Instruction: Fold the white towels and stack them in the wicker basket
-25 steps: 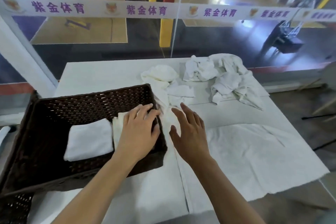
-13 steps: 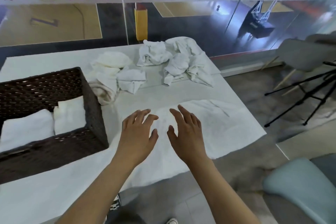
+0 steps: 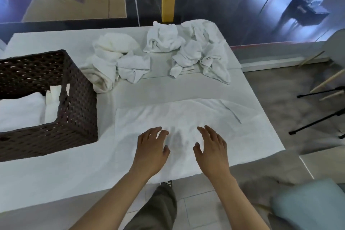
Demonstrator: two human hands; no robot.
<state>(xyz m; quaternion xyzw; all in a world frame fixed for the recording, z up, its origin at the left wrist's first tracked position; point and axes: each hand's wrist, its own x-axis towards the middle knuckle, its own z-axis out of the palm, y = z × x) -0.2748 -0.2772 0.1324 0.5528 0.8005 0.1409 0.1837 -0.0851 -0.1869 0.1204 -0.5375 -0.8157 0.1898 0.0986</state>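
Observation:
A white towel (image 3: 233, 132) lies spread flat at the table's near right edge. My left hand (image 3: 152, 148) and my right hand (image 3: 211, 147) hover side by side over its near middle, fingers loosely spread, holding nothing. The dark brown wicker basket (image 3: 76, 110) stands at the left, with two folded white towels (image 3: 22, 110) inside. Several crumpled white towels (image 3: 197, 52) lie piled at the table's far side, with one cream-coloured heap (image 3: 110, 54) next to the basket.
The white table (image 3: 56, 170) ends just below my hands and at the right, past the towel. A glass wall runs behind it. A chair (image 3: 334, 46) and tripod legs (image 3: 317, 123) stand at the right, a pale blue seat (image 3: 309, 205) at the lower right.
My left hand left the folded towel in the basket. Both hands moved right to the spread towel, and my view turned right and down with them.

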